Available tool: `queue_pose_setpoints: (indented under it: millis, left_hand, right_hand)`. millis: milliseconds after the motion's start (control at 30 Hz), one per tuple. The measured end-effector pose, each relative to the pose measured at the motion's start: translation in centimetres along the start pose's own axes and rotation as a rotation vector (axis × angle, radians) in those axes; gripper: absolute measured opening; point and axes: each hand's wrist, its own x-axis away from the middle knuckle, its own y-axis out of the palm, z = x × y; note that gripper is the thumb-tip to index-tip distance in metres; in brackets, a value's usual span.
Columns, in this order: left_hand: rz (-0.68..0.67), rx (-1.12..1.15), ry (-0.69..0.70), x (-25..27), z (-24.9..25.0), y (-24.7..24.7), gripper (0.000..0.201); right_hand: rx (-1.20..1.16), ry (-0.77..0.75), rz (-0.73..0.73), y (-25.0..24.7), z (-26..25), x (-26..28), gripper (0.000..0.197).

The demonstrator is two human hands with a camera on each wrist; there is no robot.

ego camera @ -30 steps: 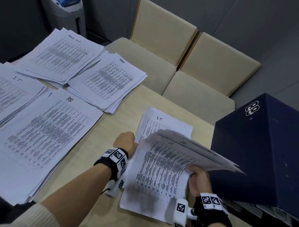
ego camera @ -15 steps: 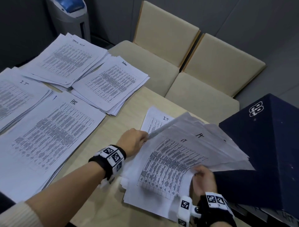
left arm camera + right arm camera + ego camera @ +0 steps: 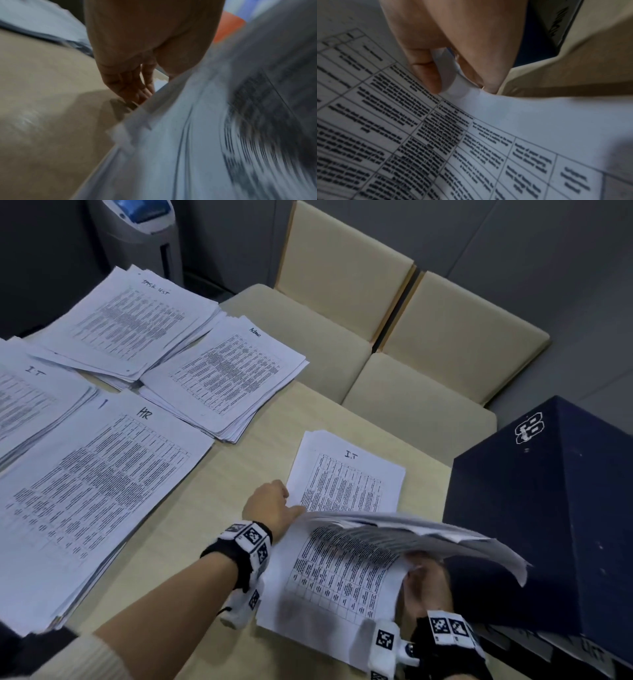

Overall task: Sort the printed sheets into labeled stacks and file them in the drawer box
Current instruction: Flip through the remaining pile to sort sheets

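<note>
since a moment ago the lifted sheets (image 3: pixel 394 529) have dropped lower, right hand (image 3: pixel 426 583) pinching their corner, left hand (image 3: pixel 270 505) gripping their far edge beside the it pile (image 3: pixel 346 474).

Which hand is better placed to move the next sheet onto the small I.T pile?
Probably left. The left hand lies beside the small I.T pile, at the lifted sheets' edge; the right hand pinches their near corner.

The printed sheets (image 3: pixel 346 573) are showing as thin, matt white paper, curling softly where lifted. The table (image 3: pixel 219 491) is looking like pale wood laminate, smooth with a faint sheen. The drawer box (image 3: pixel 548 508) is appearing matt navy, lightly speckled. The chairs (image 3: pixel 445 337) are wearing smooth cream upholstery.
</note>
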Motion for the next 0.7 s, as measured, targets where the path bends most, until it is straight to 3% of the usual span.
queue_pose_setpoints:
  millis: [67,133,267,367,467,567,633,700]
  left_hand:
    - [0.000,-0.152,0.021,0.0,0.6,0.5,0.042]
    - [0.009,-0.230,0.090,0.3,1.3,0.5,0.030]
    - [0.062,-0.324,0.237,1.7,2.3,-0.4,0.037]
    - [0.062,-0.419,0.343,2.2,2.6,-1.6,0.058]
    - [-0.139,0.070,0.485,2.2,2.9,-2.3,0.053]
    - [-0.303,0.619,0.382,2.6,3.2,-1.8,0.039]
    - [-0.290,0.812,0.288,2.9,3.3,-1.9,0.032]
    - [-0.205,0.872,0.253,3.1,3.4,-2.1,0.046]
  right_hand:
    - [-0.033,-0.002,-0.017,-0.3,0.2,-0.2,0.014]
    - [-0.056,0.032,-0.013,-0.4,0.0,-0.2,0.011]
    - [-0.110,0.039,0.070,-0.3,-0.5,-0.3,0.025]
    - [-0.061,0.073,0.111,-0.4,-0.4,-0.3,0.025]
    - [-0.054,0.111,0.138,-0.3,-0.3,-0.6,0.022]
    - [-0.062,0.070,0.116,0.0,-0.2,-0.8,0.022]
    - [-0.073,0.025,0.128,0.3,-0.1,-0.8,0.025]
    - [-0.042,-0.003,0.183,0.6,0.0,-0.8,0.025]
